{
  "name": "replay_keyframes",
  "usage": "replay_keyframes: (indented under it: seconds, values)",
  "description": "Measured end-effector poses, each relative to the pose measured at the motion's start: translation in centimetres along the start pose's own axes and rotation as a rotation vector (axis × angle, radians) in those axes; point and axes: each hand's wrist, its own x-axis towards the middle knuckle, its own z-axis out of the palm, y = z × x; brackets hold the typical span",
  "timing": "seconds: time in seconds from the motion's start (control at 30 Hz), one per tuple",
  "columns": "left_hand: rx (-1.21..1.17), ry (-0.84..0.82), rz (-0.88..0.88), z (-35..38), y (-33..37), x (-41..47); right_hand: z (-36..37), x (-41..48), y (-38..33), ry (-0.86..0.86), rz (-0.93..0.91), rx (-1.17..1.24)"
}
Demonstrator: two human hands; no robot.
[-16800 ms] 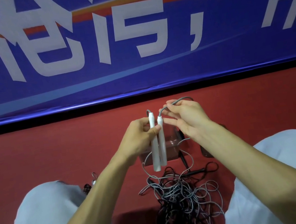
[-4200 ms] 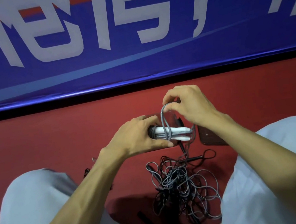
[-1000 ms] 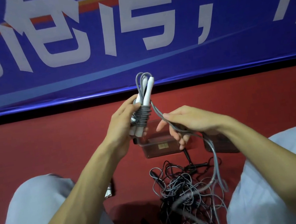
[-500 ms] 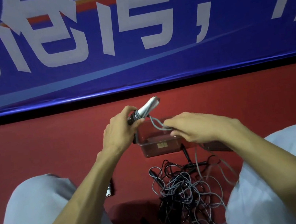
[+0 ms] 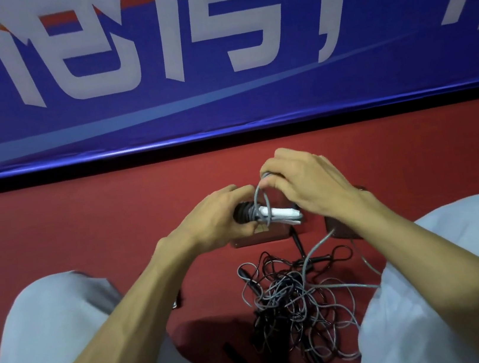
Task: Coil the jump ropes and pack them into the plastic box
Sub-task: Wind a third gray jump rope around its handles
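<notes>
My left hand (image 5: 219, 218) grips the two white handles (image 5: 280, 215) of a jump rope, held level and pointing right, with grey cord wound round them near my fist. My right hand (image 5: 304, 184) pinches a loop of that grey cord (image 5: 257, 197) just above the handles. The rest of the cord runs down behind my right wrist to a tangle of grey and black ropes (image 5: 293, 297) on the red floor between my knees. The clear plastic box (image 5: 259, 237) sits on the floor under my hands, mostly hidden by them.
A second clear plastic piece (image 5: 336, 226), perhaps the lid, lies right of the box, partly behind my right forearm. A black rope handle (image 5: 236, 359) lies on the floor near my left knee. A blue banner wall (image 5: 216, 76) stands close ahead.
Since half a second ago the handles have swung from tilted up to level, lower over the box. My right hand rose from below the handles to above them, carrying a cord loop around.
</notes>
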Motion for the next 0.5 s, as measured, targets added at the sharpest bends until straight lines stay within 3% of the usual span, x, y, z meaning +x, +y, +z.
replay_keyframes:
  seconds: [0.33,0.5]
  values:
    - [-0.130,0.060,-0.021,-0.1,0.5,-0.6,0.9,1.0,0.7,0.086,0.426,0.355]
    - [-0.246,0.135,-0.060,-0.3,1.0,-0.7,1.3,1.1,1.2,0.042,0.522,0.519]
